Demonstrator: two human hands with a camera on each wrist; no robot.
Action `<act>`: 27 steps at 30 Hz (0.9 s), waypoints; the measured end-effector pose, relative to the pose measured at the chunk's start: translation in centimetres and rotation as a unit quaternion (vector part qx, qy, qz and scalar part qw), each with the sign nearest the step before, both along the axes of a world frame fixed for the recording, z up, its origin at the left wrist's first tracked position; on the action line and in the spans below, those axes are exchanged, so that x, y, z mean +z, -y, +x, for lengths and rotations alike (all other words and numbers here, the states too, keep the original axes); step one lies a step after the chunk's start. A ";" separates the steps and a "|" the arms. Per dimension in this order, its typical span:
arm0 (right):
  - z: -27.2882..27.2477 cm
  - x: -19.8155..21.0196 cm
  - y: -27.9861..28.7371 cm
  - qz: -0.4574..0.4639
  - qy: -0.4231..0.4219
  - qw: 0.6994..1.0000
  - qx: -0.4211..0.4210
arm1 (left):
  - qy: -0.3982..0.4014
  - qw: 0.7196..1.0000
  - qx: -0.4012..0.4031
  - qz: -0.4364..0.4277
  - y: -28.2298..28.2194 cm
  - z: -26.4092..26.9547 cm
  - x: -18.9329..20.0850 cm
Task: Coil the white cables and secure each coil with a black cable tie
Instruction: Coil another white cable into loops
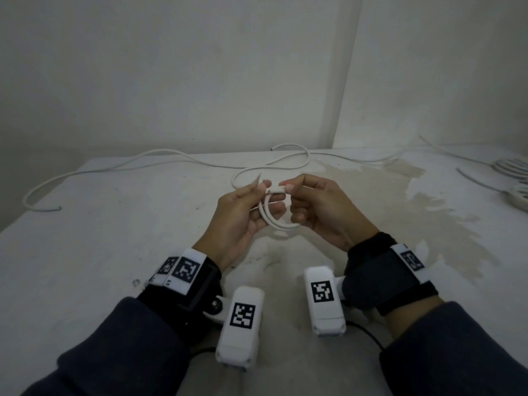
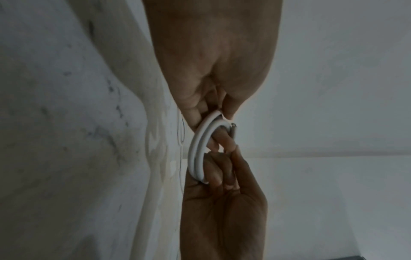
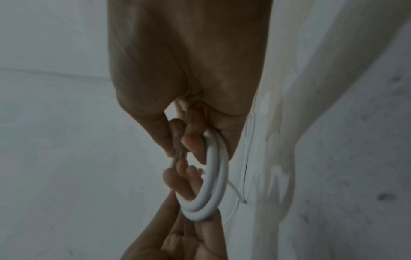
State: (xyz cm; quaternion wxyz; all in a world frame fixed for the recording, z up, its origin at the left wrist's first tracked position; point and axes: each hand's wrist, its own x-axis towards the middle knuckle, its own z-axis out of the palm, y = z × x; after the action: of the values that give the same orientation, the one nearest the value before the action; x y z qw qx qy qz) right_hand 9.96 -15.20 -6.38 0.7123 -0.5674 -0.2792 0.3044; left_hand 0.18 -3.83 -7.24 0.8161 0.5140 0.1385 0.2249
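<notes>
Above the middle of the table, both hands hold a small two-turn coil (image 1: 278, 225) of white cable. My left hand (image 1: 258, 200) grips the coil's left side, its fingers passing through the ring. My right hand (image 1: 295, 200) pinches the cable's cut end (image 1: 275, 190) between thumb and forefinger, with the other fingers curled on the coil's right side. The left wrist view shows the coil (image 2: 195, 156) between the left hand (image 2: 211, 109) and the right hand (image 2: 222, 198). The right wrist view shows the same coil (image 3: 217, 176), right hand (image 3: 177, 140) and left hand (image 3: 189, 237). No black tie is visible.
From the coil the loose white cable (image 1: 160, 152) loops at the table's back and trails left to its end near the left edge. More coiled white cable (image 1: 513, 167) lies at the far right. A pale stain (image 1: 400, 195) marks the white table (image 1: 114, 238) on the right.
</notes>
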 end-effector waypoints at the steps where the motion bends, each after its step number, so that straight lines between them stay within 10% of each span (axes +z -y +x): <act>1: -0.1 0.0 0.0 -0.007 0.033 0.999 -0.004 | -0.008 1.000 -0.002 0.021 -0.1 0.0 0.0; 14: -0.4 0.2 0.5 -0.012 0.122 0.991 0.052 | -0.044 0.933 -0.076 0.350 -0.7 -0.6 1.6; 20: 0.9 -0.5 0.9 -0.113 0.371 0.919 -0.066 | -0.048 0.817 0.006 0.574 -0.9 -0.4 1.8; 23: 1.3 -0.7 0.9 -0.151 0.433 0.880 -0.125 | -0.029 0.797 0.034 0.602 -0.8 -0.4 2.0; 27: 0.6 0.3 1.1 -0.049 0.408 0.907 -0.091 | 0.017 0.801 0.059 0.595 -0.4 -0.6 2.3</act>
State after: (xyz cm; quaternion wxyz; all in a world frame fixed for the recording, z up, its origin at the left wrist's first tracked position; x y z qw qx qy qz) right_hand 10.57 -16.28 -6.05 0.5322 -0.6992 -0.4773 -0.0070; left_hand -0.45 -3.41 -4.92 0.3371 0.8855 -0.0061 0.3196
